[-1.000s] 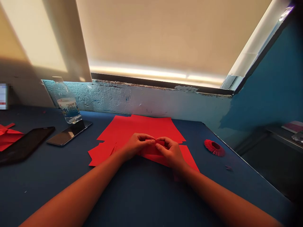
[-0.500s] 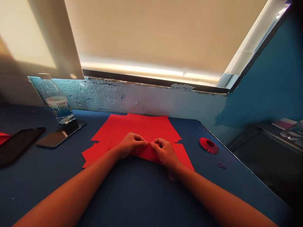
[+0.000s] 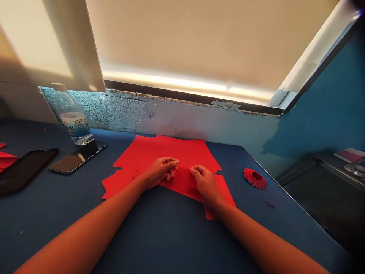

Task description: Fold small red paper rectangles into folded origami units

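Observation:
My left hand point(image 3: 162, 172) is above the red paper sheets point(image 3: 182, 152), its thumb and forefinger pressed together and the other fingers curled. A little red shows at its fingers, but I cannot make out whether it is a held piece or the paper behind. To its right, over the same sheets, my right hand point(image 3: 204, 183) is closed in a pinch. Whatever lies between those fingertips, if anything, is too small to tell. A gap separates the two hands. The sheets overlap on the blue table point(image 3: 159, 236), with a notched sheet at the left partly under my left forearm.
A fringed red paper ring point(image 3: 254, 179) lies to the right, with a small scrap point(image 3: 270, 203) near it. At the left are a water bottle point(image 3: 74, 121), a phone point(image 3: 76, 158) and a second dark phone point(image 3: 25, 171). The wall point(image 3: 171, 121) borders the table's far side.
My fingertips, close together before, have come apart: the right hand has moved right and the left hand has turned slightly. The whole view has shifted a little.

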{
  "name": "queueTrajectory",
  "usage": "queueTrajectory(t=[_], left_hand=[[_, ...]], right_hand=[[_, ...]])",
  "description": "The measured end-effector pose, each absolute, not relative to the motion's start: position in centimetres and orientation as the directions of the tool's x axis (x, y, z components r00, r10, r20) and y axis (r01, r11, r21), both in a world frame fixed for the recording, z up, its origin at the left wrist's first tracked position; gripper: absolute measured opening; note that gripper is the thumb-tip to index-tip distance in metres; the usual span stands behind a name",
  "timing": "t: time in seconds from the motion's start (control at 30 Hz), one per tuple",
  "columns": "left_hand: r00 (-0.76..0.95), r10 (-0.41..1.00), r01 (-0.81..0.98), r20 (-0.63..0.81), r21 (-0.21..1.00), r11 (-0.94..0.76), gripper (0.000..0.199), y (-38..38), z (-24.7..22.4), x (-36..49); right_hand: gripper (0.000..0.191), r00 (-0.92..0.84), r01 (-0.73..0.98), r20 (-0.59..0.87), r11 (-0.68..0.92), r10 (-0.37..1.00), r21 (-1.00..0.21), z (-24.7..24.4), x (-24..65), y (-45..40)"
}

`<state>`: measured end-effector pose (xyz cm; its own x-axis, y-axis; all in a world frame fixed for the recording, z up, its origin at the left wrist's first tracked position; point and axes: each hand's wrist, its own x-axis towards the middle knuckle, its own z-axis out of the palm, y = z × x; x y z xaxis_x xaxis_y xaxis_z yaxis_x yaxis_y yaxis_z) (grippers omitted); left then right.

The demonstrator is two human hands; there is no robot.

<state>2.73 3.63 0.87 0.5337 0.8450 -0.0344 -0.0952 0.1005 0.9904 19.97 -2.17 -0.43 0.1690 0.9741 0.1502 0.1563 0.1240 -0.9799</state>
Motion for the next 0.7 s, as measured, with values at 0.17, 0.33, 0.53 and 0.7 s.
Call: queueTrajectory(t=[0.17, 0.33, 0.53, 0.7], left_hand=[[0.595, 0.802, 0.089, -0.049, 0.996, -0.005, 0.032, 3.6, 0.7, 2.4], [0.571, 0.818, 0.102, -0.072, 0.995, 0.016, 0.034, 3.9, 0.6, 2.2], [0.562, 0.823, 0.135, -0.078, 0.991, 0.002, 0.035, 4.0, 0.5, 2.8], [0.599, 0.799, 0.095, -0.058, 0.995, 0.000, 0.034, 4.4, 0.0, 2.7]], right_hand=[[0.027, 0.177, 0.119, 0.153, 0.133, 0.972, -0.984, -0.7, 19.8, -2.1], [0.046, 0.113, -0.001, 0.089, 0.090, 0.990, -0.996, 0.2, 19.6, -2.6], [0.046, 0.082, -0.057, 0.047, 0.052, 0.995, -0.997, 0.6, 19.7, -2.8], [0.044, 0.083, -0.013, 0.083, 0.085, 0.993, -0.996, -0.5, 19.7, -2.3]])
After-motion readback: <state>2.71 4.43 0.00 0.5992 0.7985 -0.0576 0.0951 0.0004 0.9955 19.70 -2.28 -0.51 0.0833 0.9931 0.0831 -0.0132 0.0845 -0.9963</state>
